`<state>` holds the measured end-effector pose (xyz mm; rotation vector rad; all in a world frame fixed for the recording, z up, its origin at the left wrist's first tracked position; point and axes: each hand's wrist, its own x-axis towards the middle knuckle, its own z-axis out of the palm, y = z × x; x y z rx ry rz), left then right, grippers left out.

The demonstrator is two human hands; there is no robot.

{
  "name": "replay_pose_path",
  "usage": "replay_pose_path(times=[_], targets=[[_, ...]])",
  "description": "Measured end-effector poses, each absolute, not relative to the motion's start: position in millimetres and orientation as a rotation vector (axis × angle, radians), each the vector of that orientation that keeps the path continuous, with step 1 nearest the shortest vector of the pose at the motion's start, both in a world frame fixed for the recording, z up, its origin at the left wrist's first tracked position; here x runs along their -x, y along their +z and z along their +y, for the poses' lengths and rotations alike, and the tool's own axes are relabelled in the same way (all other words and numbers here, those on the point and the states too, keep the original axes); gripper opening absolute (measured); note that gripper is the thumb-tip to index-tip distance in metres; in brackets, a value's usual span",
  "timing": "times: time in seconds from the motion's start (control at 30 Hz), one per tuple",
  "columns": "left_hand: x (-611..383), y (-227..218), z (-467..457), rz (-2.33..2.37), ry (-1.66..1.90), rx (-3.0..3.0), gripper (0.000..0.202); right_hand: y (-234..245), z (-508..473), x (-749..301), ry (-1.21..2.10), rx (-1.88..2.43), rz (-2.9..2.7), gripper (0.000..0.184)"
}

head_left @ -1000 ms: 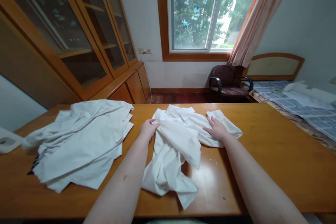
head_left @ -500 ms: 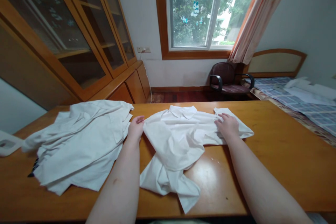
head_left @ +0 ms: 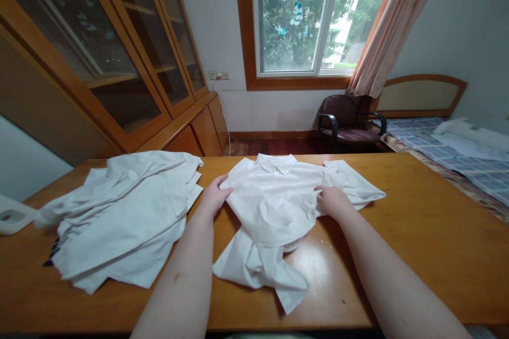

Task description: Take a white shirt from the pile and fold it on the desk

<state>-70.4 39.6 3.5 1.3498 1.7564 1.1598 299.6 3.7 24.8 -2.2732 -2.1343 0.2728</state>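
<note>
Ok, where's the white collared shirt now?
In the head view, the white collared shirt lies centrally on the brown wooden table, its body between the left hand and right hand, right of the heaped white garments.

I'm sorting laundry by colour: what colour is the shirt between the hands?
The shirt is white, with no visible pattern; the head view shows it.

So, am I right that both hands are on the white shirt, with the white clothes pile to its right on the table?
Not quite: the head view shows the white clothes pile left of the white shirt on the table. The left hand and right hand are on the shirt.
</note>
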Motion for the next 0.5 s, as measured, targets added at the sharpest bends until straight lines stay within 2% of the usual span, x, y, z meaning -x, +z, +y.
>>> replay_pose_path(times=[0.1, 0.3, 0.5], targets=[[74.2, 6.1, 42.7, 1.869, 1.297, -1.347, 0.044, 22.5, 6.3, -304.3, 0.274, 2.319, -2.092, 0.043], [78.9, 10.4, 43.2, 1.959, 1.536, -1.186, 0.038, 14.7, 8.8, -310.9, 0.231, 2.296, -2.156, 0.047], [61.6, 13.1, 42.0, 1.671, 1.426, -1.308, 0.051, 13.8, 8.6, -312.5, 0.146, 2.116, -2.412, 0.050]])
